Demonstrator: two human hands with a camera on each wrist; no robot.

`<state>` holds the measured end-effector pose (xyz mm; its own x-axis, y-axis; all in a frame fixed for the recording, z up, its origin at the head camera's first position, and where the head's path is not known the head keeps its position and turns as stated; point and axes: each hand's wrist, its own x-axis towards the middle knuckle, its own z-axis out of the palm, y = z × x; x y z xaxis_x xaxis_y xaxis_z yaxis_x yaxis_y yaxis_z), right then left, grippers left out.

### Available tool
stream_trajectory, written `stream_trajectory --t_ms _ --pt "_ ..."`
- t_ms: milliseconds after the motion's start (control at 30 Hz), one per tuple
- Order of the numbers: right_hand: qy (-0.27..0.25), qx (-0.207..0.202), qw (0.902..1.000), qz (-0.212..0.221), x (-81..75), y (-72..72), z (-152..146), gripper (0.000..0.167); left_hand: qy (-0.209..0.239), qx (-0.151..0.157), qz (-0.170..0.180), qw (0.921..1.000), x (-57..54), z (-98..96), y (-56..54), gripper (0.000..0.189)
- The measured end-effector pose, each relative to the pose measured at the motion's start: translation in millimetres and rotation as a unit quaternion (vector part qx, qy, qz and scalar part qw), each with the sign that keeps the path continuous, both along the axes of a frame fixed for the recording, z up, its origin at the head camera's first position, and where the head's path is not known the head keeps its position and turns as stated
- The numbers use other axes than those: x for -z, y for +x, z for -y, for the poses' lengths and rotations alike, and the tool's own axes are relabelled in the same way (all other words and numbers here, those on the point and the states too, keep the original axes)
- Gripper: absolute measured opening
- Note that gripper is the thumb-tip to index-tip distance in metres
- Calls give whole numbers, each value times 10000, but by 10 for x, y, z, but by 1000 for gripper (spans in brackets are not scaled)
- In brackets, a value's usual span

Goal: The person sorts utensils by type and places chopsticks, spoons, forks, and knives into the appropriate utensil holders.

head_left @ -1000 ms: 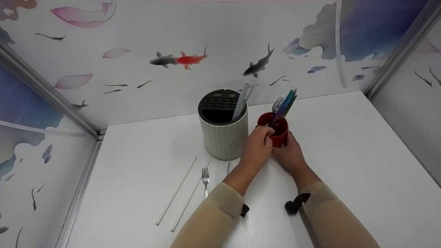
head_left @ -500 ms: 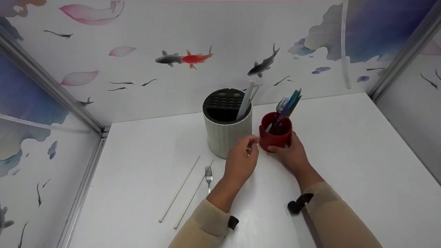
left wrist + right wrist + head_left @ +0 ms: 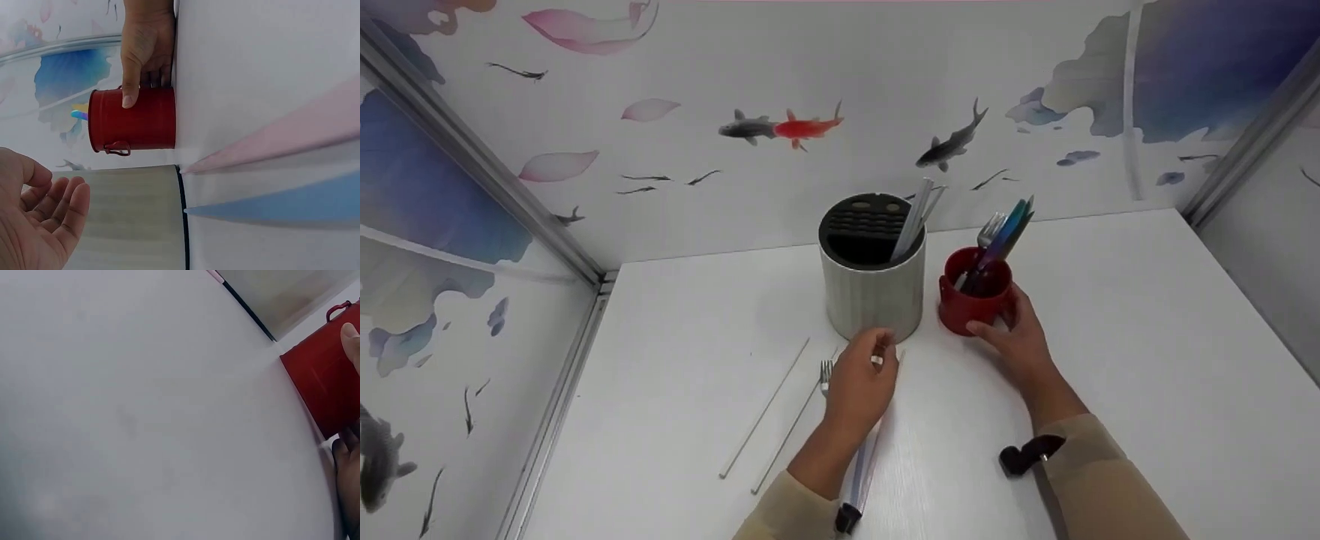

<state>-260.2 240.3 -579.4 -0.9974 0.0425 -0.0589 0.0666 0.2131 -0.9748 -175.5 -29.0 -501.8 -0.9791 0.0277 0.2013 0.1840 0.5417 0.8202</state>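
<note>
My right hand (image 3: 1024,345) holds a red metal cup (image 3: 971,319) from its right side, thumb on the front wall. The cup stands upright on the white table, and a small handle shows in the left wrist view. In the cup are a silver fork (image 3: 990,229) and blue-purple utensils (image 3: 1009,232), their lower ends hidden. My left hand (image 3: 861,386) hovers with loosely curled fingers holding nothing, before the ribbed utensil holder (image 3: 871,304). Partly hidden by this hand lies another fork (image 3: 826,371). A blue straw (image 3: 281,211) and a pink straw (image 3: 287,135) lie below the left forearm.
Two thin pale sticks (image 3: 765,409) lie side by side on the left of the table (image 3: 690,315). Whitish straws (image 3: 913,217) lean out of the holder's black slotted top (image 3: 862,232). A printed wall (image 3: 780,60) closes off the back.
My left hand has come away from the red cup, down and to the left, to in front of the holder. The right hand stays on the cup. The head view has shifted slightly.
</note>
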Motion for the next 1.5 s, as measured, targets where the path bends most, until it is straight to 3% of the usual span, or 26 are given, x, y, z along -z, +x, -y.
stream_trajectory --t_ms 133,300,500,633,767,900,1000,1133,1233,1500 --pt "-211 159 9996 -129 1 47 -47 110 -35 44 212 9998 58 19 74 23" --pt "-560 417 9974 160 -15 156 -91 109 -381 186 619 9972 115 19 156 29" --pt "-1215 1116 9862 128 -125 238 -45 108 -993 350 1055 9888 157 19 227 38" --pt "-1500 1827 9707 -438 -220 268 28 101 -1338 448 1312 9813 184 24 268 42" --pt "-1331 2133 9532 -1677 -334 302 174 93 -1627 527 1427 9749 217 36 291 46" --pt "-630 1679 9411 -2865 -520 369 453 92 -2008 568 1501 9664 238 57 312 49" --pt "-200 1170 9435 -3095 -691 424 704 96 -2259 596 1541 9600 238 73 323 51" --pt "-54 576 9631 -2628 -864 436 980 104 -2551 656 1465 9535 247 74 323 49" --pt "-21 250 9766 -2135 -880 403 1095 106 -2815 690 1407 9467 267 43 330 44" --pt "71 -128 9857 -1679 -725 287 1201 107 -3391 756 1192 9301 290 16 399 31"
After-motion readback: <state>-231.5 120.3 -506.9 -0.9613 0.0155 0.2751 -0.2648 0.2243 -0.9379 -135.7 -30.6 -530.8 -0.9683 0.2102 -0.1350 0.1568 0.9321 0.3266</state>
